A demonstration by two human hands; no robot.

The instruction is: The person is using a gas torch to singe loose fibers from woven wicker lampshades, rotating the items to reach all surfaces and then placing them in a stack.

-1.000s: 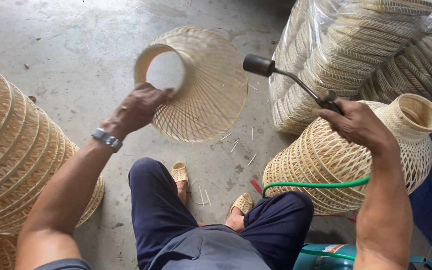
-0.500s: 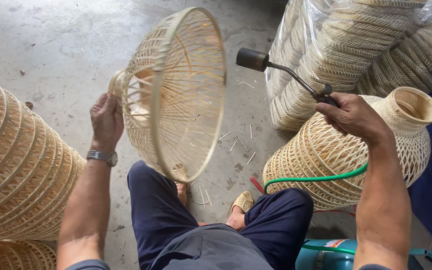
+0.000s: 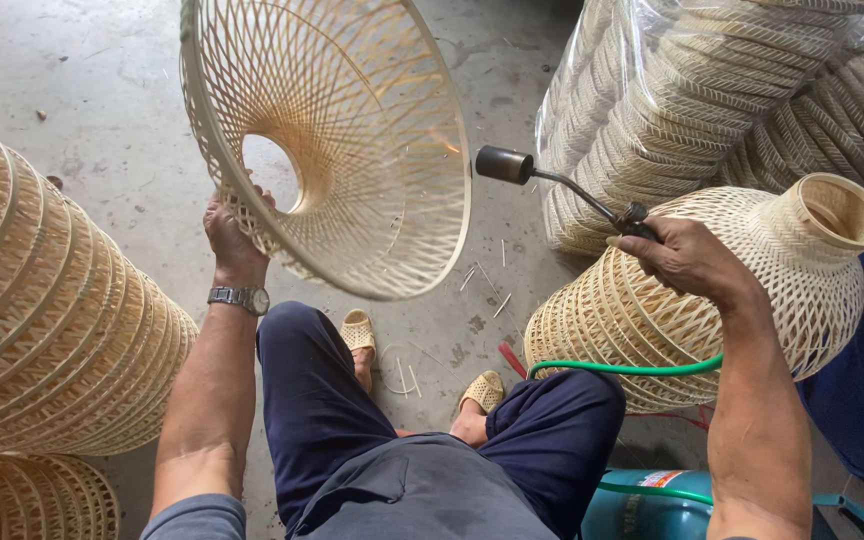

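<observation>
A seated person's left hand [image 3: 234,232] grips a woven bamboo lampshade [image 3: 327,140], raised and tilted open-side toward them. The right hand [image 3: 687,258] clenches a gas torch [image 3: 562,185], its nozzle just beside the rim. Singeing appears underway; steady aim seems needed.

left hand [image 3: 235,235] gripped woven bamboo shade [image 3: 337,130] at its narrow neck, wide mouth tilted toward camera. right hand [image 3: 687,260] held gas torch [image 3: 562,185], nozzle just beside shade rim. green hose [image 3: 632,368] crossed a bamboo basket [image 3: 742,290]. stacked shades [image 3: 42,320] at left.
</observation>
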